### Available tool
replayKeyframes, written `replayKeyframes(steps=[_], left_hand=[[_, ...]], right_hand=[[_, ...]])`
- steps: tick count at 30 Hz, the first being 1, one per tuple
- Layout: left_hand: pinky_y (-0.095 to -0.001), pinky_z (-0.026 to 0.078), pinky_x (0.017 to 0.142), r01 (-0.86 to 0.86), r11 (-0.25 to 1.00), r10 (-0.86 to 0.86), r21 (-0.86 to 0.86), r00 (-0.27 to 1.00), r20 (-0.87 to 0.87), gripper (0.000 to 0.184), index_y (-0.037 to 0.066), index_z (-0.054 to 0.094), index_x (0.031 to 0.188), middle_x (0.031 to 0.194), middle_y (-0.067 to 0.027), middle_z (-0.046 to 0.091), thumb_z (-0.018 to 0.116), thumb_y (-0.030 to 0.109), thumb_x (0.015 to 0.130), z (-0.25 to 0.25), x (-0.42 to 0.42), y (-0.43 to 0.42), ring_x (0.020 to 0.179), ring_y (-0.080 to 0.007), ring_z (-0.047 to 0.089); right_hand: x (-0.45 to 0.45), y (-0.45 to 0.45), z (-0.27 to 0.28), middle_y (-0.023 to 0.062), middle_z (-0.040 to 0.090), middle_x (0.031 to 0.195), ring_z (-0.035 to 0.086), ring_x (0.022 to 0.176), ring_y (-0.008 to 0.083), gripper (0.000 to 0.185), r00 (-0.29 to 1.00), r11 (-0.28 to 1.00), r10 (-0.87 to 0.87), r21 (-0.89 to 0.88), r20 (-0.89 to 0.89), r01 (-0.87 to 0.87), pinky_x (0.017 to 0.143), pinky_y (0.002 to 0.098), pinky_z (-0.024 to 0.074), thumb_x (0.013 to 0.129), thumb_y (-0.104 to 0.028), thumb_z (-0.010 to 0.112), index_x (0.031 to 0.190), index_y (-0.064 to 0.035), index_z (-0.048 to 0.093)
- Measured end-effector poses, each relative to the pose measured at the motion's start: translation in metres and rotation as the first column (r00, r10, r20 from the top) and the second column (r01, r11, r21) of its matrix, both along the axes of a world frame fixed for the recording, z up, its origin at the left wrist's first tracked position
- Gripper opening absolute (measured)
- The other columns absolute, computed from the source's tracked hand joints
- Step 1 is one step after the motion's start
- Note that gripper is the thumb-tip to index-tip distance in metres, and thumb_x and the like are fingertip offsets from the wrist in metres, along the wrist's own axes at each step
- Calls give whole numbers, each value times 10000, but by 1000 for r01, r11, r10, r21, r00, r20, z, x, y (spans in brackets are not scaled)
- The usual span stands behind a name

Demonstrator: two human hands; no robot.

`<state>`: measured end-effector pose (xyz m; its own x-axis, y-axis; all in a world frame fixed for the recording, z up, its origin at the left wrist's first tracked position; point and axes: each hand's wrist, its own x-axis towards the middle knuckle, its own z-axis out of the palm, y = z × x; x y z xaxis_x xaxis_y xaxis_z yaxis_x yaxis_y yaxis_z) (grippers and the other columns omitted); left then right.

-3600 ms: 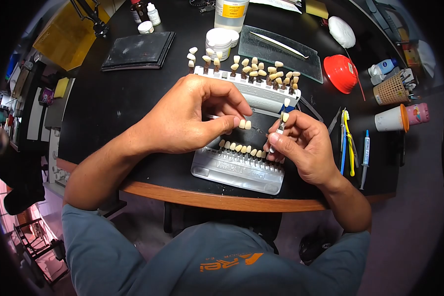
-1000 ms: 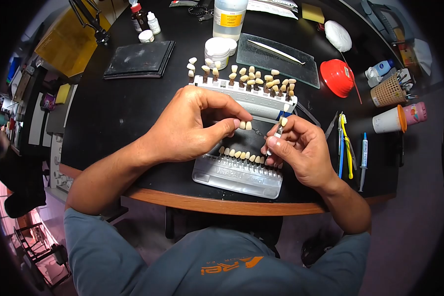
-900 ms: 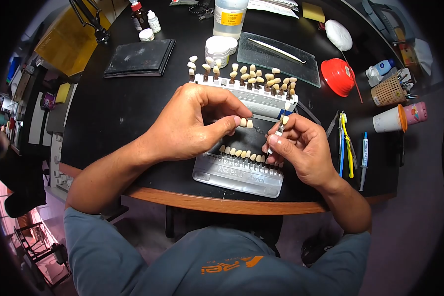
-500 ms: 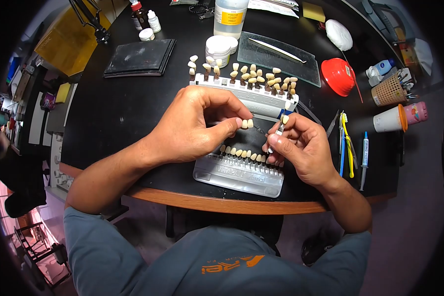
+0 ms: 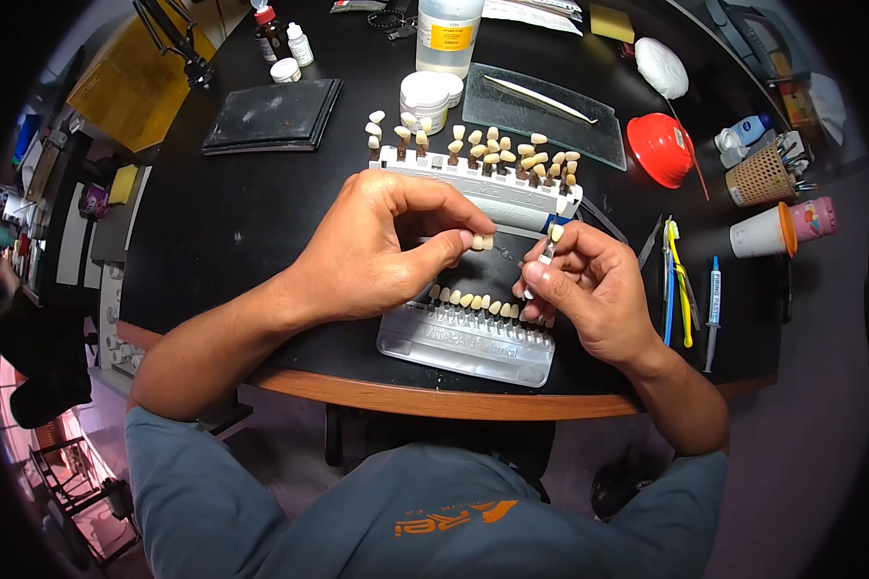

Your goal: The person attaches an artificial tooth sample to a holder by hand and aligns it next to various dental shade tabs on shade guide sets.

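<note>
My left hand (image 5: 372, 246) pinches a small dental bridge (image 5: 484, 241) of joined cream tooth crowns between thumb and index finger. The fingertips hide part of it. Off to its right, my right hand (image 5: 594, 289) grips a tooth shade tab (image 5: 552, 241) by its holder, with the tooth end pointing up. Bridge and tab are apart. Below both hands lies a silver shade guide (image 5: 463, 343) with a row of tooth tabs along its far edge. Behind the hands stands a white shade guide rack (image 5: 463, 180) carrying several tooth tabs on brown holders.
A glass slab (image 5: 550, 111) with a white instrument (image 5: 541, 99) lies behind the rack, near white jars (image 5: 425, 101) and a large bottle (image 5: 449, 39). Rightward are a red bowl (image 5: 661, 151), brushes (image 5: 676, 280), a syringe (image 5: 714, 309) and a cup (image 5: 758, 236). A black case (image 5: 272, 114) sits left.
The bridge has tilted slightly in my left fingers, and the index fingertip now covers more of its top. My right hand keeps the shade tab almost still.
</note>
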<state>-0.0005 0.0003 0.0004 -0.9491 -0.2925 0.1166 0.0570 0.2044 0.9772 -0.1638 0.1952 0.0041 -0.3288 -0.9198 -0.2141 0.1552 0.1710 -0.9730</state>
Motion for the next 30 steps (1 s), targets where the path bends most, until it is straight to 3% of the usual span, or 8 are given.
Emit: replayKeyframes(steps=[14, 30], left_hand=[[-227, 523, 727, -5, 999, 9, -35, 993, 119, 108, -40, 732, 1022, 910, -51, 724, 701, -17, 921, 5, 1, -3, 822, -68, 660], [-238, 543, 728, -11, 1000, 10, 23, 999, 52, 70, -32, 681, 987, 871, -49, 709, 714, -7, 930, 2, -1, -1, 805, -75, 670]], right_hand=[[-2, 1, -5, 62, 699, 865, 646, 710, 49, 84, 1000, 999, 7, -32, -12, -7, 646, 185, 547, 982, -57, 678, 990, -7, 611], [-1, 1, -2, 63, 687, 900, 656, 775, 61, 100, 1000, 997, 9, -81, 18, -7, 675, 206, 551, 969, -21, 678, 978, -14, 579]])
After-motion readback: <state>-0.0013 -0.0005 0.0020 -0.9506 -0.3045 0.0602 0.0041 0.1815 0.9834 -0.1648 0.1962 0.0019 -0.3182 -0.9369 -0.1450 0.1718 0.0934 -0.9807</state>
